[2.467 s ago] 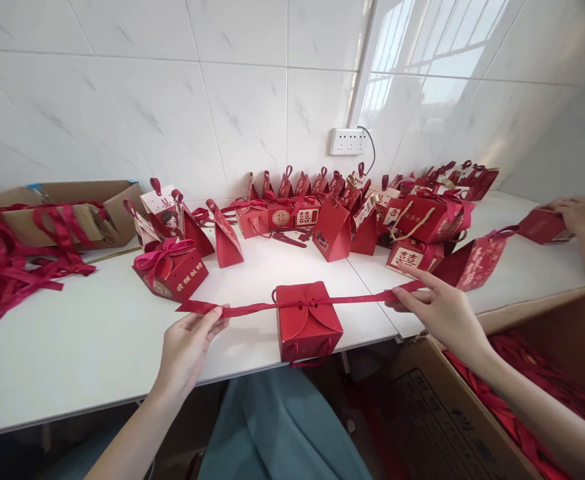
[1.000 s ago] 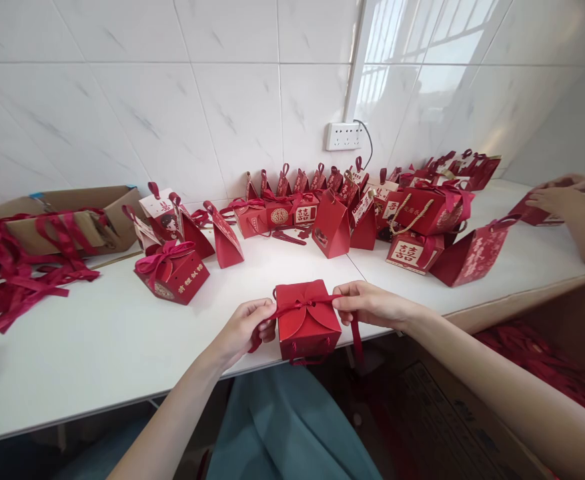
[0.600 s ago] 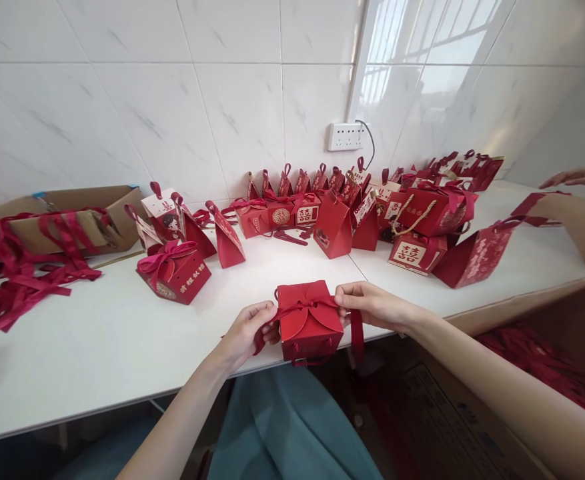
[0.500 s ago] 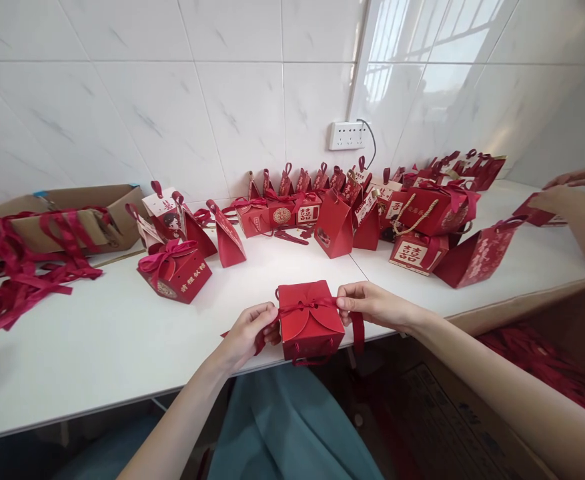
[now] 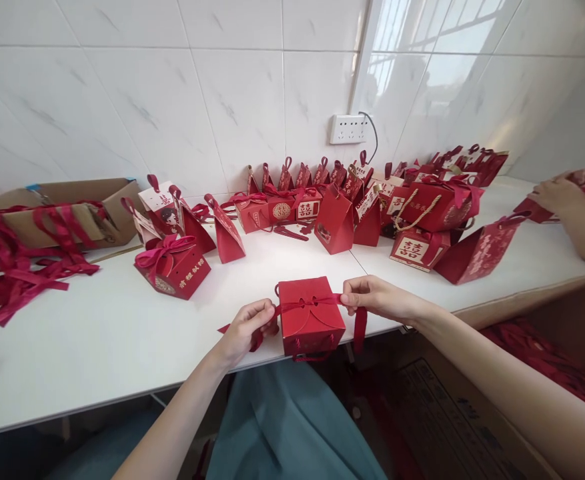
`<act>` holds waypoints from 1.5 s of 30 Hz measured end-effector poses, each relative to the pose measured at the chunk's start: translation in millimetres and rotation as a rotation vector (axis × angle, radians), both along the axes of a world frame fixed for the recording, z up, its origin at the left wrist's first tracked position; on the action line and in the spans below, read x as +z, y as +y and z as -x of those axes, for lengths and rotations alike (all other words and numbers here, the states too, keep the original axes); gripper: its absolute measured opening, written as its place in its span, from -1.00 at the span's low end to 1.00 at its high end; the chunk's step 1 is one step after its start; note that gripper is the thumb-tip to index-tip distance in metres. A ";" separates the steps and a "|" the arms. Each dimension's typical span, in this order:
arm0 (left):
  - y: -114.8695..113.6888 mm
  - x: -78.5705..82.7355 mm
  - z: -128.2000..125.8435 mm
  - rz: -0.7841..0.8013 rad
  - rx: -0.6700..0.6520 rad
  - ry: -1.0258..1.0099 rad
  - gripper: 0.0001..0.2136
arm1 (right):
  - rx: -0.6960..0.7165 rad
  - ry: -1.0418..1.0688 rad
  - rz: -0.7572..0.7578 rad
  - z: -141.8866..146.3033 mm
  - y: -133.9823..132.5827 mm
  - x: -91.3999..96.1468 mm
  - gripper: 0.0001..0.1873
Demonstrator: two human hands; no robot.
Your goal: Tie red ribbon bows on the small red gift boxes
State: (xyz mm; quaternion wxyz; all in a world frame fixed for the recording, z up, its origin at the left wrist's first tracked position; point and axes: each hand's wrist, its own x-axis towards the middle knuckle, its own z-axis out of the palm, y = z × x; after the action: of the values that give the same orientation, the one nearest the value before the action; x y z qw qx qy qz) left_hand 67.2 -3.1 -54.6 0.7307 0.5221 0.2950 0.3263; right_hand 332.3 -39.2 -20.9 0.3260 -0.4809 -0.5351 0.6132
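Observation:
A red gift box [image 5: 312,330] with curved top flaps sits at the table's front edge before me. Across its top runs a dark red ribbon [image 5: 317,302], crossed at the middle. My left hand [image 5: 252,328] pinches one end of the ribbon at the box's left side, and a tail pokes out behind the fingers. On the right, my right hand [image 5: 372,297] pinches the other end between thumb and fingers, its tail hanging down toward the edge. The ribbon is stretched between both hands. A cord handle loops below the box's front face.
A bowed red box [image 5: 185,270] stands at left, near a cardboard box [image 5: 117,207] draped with ribbons [image 5: 17,287]. Several red gift boxes [image 5: 282,212] line the wall. A co-worker's hands [image 5: 565,193] handle a red box at far right. An open carton [image 5: 537,300] adjoins the table.
My right hand has moved slightly right, drawing the ribbon out, while my left hand stays close to the box's side. The co-worker's hands have shifted over their box.

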 end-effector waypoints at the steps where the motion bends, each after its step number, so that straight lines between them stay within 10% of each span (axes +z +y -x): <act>1: 0.3 -0.6 0.6 -0.008 -0.003 0.008 -0.60 | 0.000 0.000 -0.007 -0.2 -0.1 0.2 -0.61; 11: 8.6 -3.1 4.9 -0.130 0.008 0.160 -0.63 | 0.037 -0.076 -0.053 -3.0 0.3 -0.2 -0.63; 20: 2.3 42.7 11.5 -0.210 -0.068 0.428 -0.67 | 0.059 -0.233 -0.223 22.5 -10.1 60.8 -0.70; 32: -1.5 80.1 3.8 -0.536 -0.057 0.614 -0.76 | 0.089 -0.313 -0.591 56.5 8.1 48.0 -0.79; 45: -14.7 96.1 -3.8 -0.855 -0.009 0.801 -0.79 | -0.003 -0.302 -0.654 63.6 11.3 29.6 -0.79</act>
State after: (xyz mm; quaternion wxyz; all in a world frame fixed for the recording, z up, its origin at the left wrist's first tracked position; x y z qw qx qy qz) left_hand 71.1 -17.8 41.4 0.2882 0.8543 0.3884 0.1903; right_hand 268.7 -27.9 8.7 0.3808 -0.4374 -0.7444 0.3311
